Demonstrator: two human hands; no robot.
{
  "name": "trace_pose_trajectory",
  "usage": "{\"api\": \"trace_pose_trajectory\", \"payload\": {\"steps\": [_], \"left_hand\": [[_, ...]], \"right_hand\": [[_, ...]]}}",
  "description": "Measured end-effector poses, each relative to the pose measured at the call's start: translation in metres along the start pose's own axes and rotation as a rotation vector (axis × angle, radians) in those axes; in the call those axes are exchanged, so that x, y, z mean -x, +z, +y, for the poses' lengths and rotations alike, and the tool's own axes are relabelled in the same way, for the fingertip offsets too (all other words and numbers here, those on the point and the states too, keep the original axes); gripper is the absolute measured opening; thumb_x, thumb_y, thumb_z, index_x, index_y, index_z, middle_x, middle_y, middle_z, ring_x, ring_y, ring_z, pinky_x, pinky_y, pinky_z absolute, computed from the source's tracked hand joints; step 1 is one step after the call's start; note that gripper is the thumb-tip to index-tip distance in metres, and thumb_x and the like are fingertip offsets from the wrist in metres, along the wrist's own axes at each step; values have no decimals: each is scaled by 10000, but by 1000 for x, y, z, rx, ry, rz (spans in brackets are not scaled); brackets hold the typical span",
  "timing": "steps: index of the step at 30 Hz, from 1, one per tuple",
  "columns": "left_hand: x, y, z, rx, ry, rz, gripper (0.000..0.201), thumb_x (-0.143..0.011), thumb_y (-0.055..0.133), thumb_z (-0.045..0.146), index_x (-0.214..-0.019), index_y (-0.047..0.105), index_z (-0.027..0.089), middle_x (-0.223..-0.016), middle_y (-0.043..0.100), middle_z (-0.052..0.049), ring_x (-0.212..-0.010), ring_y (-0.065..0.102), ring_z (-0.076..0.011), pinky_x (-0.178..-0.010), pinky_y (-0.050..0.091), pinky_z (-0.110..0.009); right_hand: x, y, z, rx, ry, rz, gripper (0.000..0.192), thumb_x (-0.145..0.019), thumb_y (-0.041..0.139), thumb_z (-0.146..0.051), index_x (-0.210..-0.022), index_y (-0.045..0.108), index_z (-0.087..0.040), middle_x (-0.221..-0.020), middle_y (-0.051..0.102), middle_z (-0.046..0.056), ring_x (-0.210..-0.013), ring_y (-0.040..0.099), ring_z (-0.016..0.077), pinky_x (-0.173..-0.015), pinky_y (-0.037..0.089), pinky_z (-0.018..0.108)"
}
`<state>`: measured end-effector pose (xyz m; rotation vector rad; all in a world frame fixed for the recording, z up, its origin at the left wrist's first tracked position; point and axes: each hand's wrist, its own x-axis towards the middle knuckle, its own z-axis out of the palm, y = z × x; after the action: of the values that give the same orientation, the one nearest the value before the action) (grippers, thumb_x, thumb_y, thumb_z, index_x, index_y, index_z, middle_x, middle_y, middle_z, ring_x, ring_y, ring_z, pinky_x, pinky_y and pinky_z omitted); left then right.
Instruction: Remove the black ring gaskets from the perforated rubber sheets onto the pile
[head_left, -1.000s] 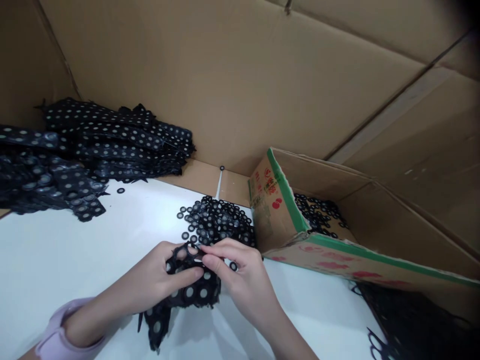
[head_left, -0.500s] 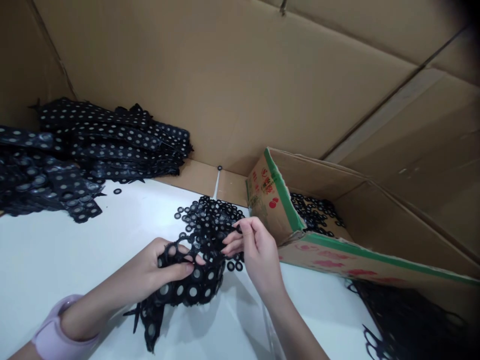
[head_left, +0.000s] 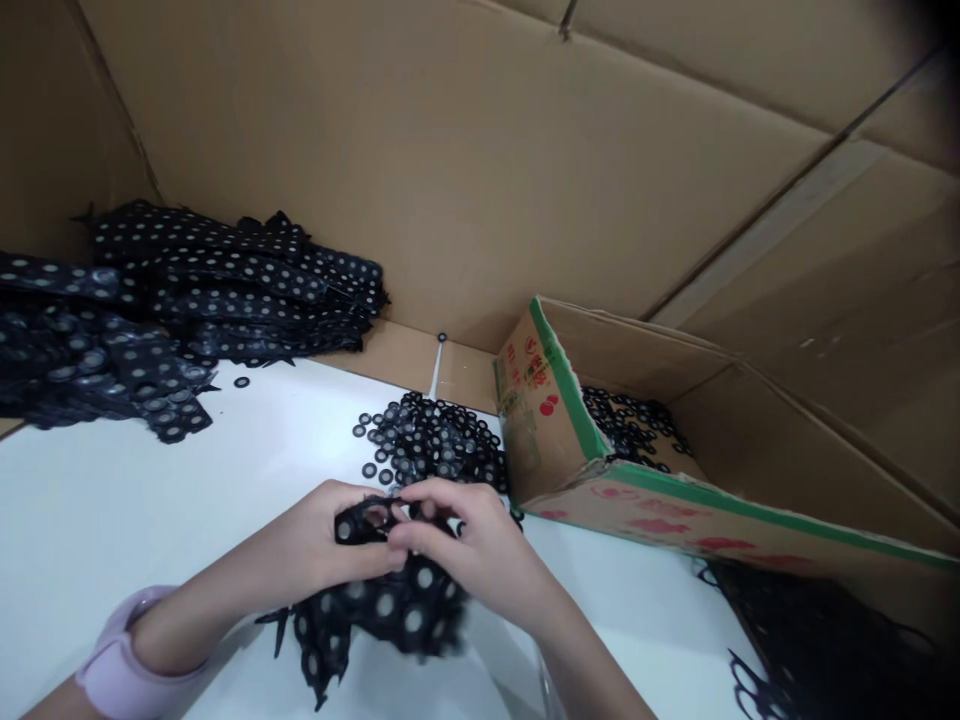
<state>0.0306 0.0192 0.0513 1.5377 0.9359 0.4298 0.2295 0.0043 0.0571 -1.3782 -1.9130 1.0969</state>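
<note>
My left hand [head_left: 319, 545] and my right hand [head_left: 469, 545] meet over a black punched sheet [head_left: 390, 605] full of round holes and ring pieces. Both hands grip its upper edge, thumbs and fingertips pinching close together. The sheet hangs crumpled below the hands onto the white table [head_left: 112, 520]. Just beyond my hands lies a pile of loose black rings [head_left: 431, 445]. A pale band sits on my left wrist [head_left: 116, 655].
A stack of black punched sheets [head_left: 172, 300] fills the far left. A cardboard box with a green edge [head_left: 577, 420] lies on its side at right, holding more black rings [head_left: 634, 425]. Cardboard walls [head_left: 480, 160] enclose the back. Black scrap [head_left: 817, 640] lies at lower right.
My right hand, which had reached out to the ring pile half a second ago, has come back to the sheet and grips it beside my left hand again.
</note>
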Motion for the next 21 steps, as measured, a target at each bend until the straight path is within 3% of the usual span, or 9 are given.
{"api": "trace_pose_trajectory", "payload": {"steps": [4,7,9,11,13,16,18,21], "left_hand": [[1,-7,-2,38,-60,3,308,-793,746,399,-1036,724,211,-994,761,-24,-977,666,-268,-844,501,-317],[2,-12,-2,137,-100,-127,245,-836,713,405,-963,751,199,-902,762,-14,-873,673,-235,-757,493,-285],[3,-13,-3,171,-105,-198,236,-844,710,409,-902,766,186,-842,752,-7,-798,661,-215,-712,478,-271],[4,-12,-3,174,-109,-200,223,-847,708,394,-855,763,178,-787,730,3,-747,640,-200,-693,463,-265],[5,-10,-4,161,-112,-178,192,-843,707,363,-830,753,177,-742,698,18,-714,615,-189,-671,446,-258],[7,-8,-4,141,-129,-145,164,-819,712,336,-888,756,194,-714,662,35,-702,593,-186,-637,426,-248],[7,-9,-2,139,-155,-112,180,-798,721,324,-929,759,207,-743,666,33,-732,594,-194,-648,427,-248],[5,-9,1,163,-140,-106,138,-809,710,307,-855,762,187,-693,603,39,-682,529,-168,-617,378,-239]], "right_hand": [[1,-19,3,-111,32,75,220,-870,635,-387,-783,728,-208,-606,605,-29,-577,522,136,-555,381,245],[5,-33,6,-108,99,26,258,-893,586,-409,-767,681,-205,-580,540,-38,-544,478,130,-522,346,246],[9,-35,6,36,134,-27,228,-917,562,-389,-853,691,-213,-598,570,-29,-571,523,155,-546,371,263],[13,-32,4,258,152,-67,230,-958,512,-345,-978,702,-217,-716,673,16,-690,623,217,-638,442,314],[16,-26,0,435,130,-81,270,-988,455,-282,-1081,691,-190,-997,732,98,-911,676,298,-792,488,401],[19,-16,-8,424,-25,-53,291,-996,436,-219,-1188,646,-158,-1338,612,143,-1163,618,312,-979,464,423],[18,-11,-12,299,-139,-67,251,-998,488,-239,-1190,642,-191,-1290,644,94,-1143,632,248,-971,477,335],[16,-2,-13,202,-173,-49,163,-918,675,-306,-1047,703,-212,-1008,741,35,-927,697,204,-805,509,261]]}}
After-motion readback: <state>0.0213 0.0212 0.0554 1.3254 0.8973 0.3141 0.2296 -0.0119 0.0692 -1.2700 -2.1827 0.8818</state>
